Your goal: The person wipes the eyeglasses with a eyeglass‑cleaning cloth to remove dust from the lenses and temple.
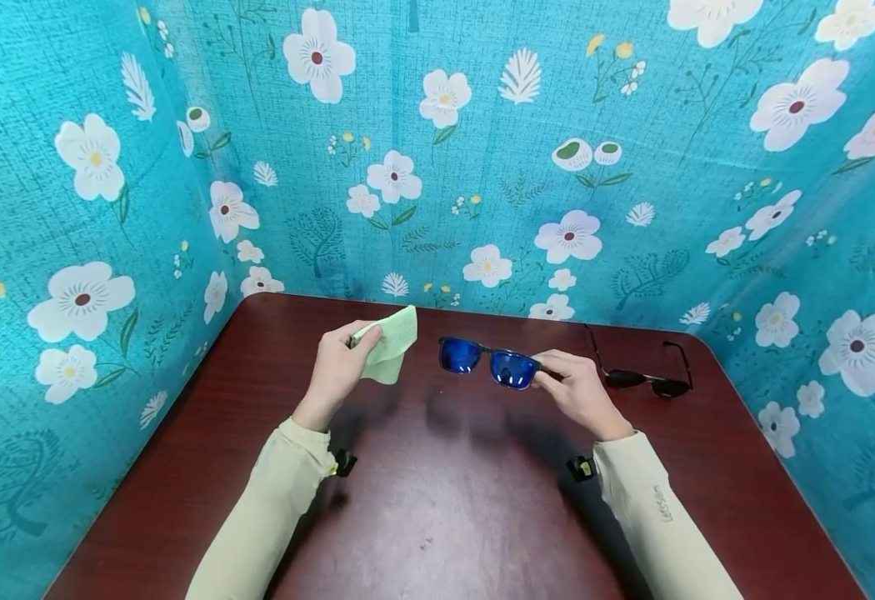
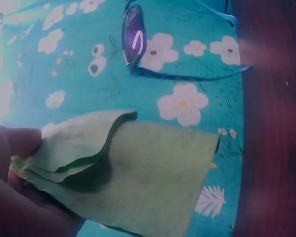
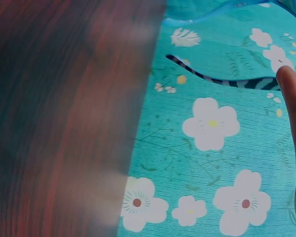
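My left hand [image 1: 338, 367] pinches a folded light green cloth [image 1: 390, 358] between thumb and fingers, raised over the table. In the left wrist view the layered cloth [image 2: 153, 168] fans away from the thumb. To its right, my right hand [image 1: 576, 390] grips a pair of sunglasses [image 1: 514, 370] by one end of the frame. Their blue mirrored lenses face me, and a gap separates them from the cloth. A striped temple arm [image 3: 246, 84] stretches out from the fingers in the right wrist view.
A second pair of sunglasses [image 1: 668, 387], dark-lensed with thin arms unfolded, lies at the table's back right. The table [image 1: 437, 500] is dark reddish-brown wood. Teal flowered fabric [image 1: 445, 192] hangs behind it and along both sides. Each wrist bears a small black camera [image 1: 344, 462].
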